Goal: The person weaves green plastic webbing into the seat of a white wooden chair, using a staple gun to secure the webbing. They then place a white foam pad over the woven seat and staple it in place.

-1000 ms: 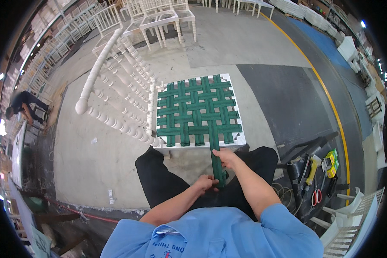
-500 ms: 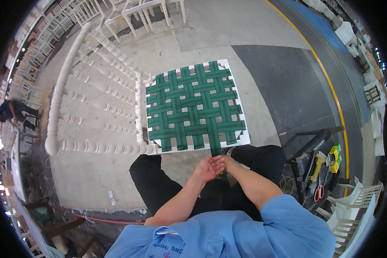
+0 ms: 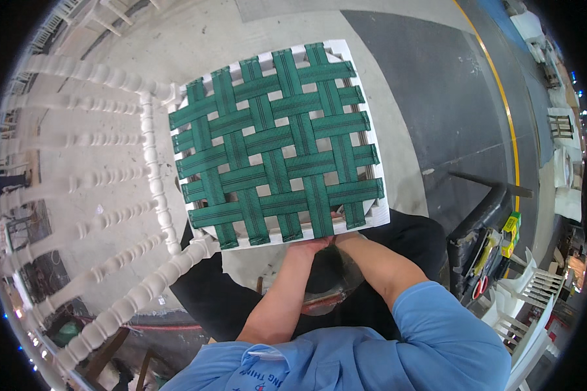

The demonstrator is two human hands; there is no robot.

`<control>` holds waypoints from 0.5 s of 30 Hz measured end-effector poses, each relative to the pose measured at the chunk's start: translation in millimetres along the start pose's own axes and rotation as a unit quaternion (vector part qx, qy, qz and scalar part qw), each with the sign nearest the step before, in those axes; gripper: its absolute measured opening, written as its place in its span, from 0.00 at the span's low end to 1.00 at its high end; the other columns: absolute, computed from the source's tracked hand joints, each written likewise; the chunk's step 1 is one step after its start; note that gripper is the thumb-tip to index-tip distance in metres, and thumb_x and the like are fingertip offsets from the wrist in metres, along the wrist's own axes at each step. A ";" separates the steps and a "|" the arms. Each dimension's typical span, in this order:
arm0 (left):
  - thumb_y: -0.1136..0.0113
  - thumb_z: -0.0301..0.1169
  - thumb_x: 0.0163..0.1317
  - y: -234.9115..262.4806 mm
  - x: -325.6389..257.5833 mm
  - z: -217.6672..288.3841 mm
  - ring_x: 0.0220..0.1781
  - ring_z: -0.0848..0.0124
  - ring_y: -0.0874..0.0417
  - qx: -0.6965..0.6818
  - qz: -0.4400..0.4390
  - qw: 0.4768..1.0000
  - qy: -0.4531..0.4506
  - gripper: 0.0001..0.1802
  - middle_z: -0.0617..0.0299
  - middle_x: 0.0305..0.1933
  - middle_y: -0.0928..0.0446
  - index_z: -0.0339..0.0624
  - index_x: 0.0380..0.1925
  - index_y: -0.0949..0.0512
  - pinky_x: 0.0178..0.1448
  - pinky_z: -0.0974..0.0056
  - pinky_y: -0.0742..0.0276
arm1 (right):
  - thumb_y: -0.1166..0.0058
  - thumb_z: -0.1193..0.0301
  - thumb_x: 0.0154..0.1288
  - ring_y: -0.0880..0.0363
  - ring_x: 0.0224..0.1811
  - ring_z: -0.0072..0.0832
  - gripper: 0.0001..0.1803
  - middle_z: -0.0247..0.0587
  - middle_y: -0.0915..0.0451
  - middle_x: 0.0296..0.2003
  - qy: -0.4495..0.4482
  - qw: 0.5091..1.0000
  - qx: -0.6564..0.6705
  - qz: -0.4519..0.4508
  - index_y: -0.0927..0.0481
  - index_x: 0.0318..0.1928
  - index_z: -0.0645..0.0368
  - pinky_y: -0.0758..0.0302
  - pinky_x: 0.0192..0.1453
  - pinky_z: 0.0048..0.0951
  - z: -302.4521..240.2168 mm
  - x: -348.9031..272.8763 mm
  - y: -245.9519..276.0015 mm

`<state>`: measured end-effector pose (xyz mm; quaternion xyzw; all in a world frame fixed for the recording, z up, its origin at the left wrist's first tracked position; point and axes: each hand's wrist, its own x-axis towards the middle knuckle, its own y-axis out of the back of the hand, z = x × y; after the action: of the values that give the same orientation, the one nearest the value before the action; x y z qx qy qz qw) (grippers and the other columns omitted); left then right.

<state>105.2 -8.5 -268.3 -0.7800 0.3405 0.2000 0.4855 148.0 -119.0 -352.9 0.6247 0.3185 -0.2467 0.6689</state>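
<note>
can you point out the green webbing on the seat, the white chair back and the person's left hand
green webbing [image 3: 277, 146], head view, middle of the woven straps
white chair back [image 3: 151, 171], head view, on the turned post beside the seat
left hand [image 3: 304, 246], head view, back of the hand at the seat's near edge

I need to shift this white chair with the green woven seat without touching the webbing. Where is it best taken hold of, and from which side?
Probably grip the white chair by the turned post of its backrest, coming from the person's left. The backrest spindles lie open and bare on that side, while the green webbing covers the seat and both hands crowd its near edge.
</note>
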 end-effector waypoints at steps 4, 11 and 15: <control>0.48 0.52 0.76 5.8 10.2 13.9 0.58 0.55 0.12 0.015 -0.036 0.999 -0.009 0.26 0.53 0.54 0.14 0.43 0.57 0.20 0.61 0.44 0.12 | 0.45 0.60 0.76 0.11 0.54 0.40 0.17 0.46 0.12 0.55 -0.021 0.999 -0.043 0.003 0.14 0.57 0.54 0.16 0.58 0.40 -2.5 8.1 9.9; 0.49 0.50 0.73 6.5 27.5 16.3 0.60 0.53 0.14 0.163 0.080 0.982 -0.060 0.24 0.51 0.54 0.14 0.44 0.54 0.19 0.66 0.43 0.18 | 0.45 0.60 0.76 0.12 0.56 0.41 0.18 0.48 0.13 0.57 -0.013 0.995 -0.096 -0.012 0.14 0.58 0.54 0.17 0.61 0.42 -5.8 8.5 21.8; 0.49 0.49 0.72 -2.3 33.9 13.1 0.62 0.51 0.15 0.816 0.182 0.506 -0.211 0.23 0.50 0.54 0.14 0.44 0.52 0.18 0.69 0.43 0.21 | 0.44 0.60 0.76 0.12 0.57 0.42 0.18 0.49 0.14 0.59 0.029 0.989 -0.136 -0.060 0.14 0.59 0.54 0.17 0.63 0.43 3.6 -35.3 56.3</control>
<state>130.4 -7.5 -294.6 0.1062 0.3750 0.0763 0.9177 165.6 -119.5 -288.7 0.5150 0.4050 -0.2225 0.7220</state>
